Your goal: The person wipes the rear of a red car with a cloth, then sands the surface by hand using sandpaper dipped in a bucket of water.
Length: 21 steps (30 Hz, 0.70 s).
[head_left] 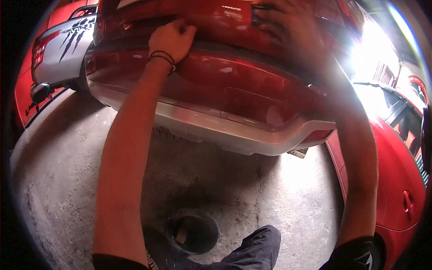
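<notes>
In the head view, my left hand (172, 41) rests closed against the lower part of a red car's tailgate (216, 27), just above the bumper (202, 74). Its fingers curl toward the panel, and I cannot tell whether anything is inside them. Dark bands circle that wrist. Farther right, my right hand (292, 24) lies over the panel, smeared by motion. Its fingers press on a dark, flat pad (260, 15) against the red paint. Pale, dull patches mark the paint near both hands.
A dark bucket (211, 234) with a light-coloured block inside stands on the concrete floor (67, 180) by my legs. A silver vehicle (63, 49) with black claw marks is at left. Another red car (391, 180) stands close at right. Bright light glares at upper right.
</notes>
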Each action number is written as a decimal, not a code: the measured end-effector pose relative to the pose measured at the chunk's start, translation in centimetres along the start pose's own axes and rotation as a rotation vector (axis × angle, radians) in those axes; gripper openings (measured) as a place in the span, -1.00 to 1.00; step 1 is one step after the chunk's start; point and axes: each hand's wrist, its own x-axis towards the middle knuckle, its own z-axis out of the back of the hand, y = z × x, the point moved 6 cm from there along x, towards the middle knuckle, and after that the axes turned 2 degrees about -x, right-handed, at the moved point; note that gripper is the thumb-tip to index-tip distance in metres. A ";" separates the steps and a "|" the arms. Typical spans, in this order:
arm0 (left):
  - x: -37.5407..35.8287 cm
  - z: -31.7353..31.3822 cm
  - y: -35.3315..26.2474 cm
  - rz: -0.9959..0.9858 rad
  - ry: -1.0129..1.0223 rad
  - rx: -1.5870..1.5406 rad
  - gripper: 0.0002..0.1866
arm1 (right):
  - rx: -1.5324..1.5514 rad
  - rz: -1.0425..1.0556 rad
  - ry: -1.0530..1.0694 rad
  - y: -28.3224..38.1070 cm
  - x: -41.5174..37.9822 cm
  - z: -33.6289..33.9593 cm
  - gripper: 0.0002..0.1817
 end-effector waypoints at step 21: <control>-0.1 0.5 0.0 0.021 -0.027 -0.009 -0.49 | -1.261 0.511 -0.074 1.0 -0.8 -2.4 -0.67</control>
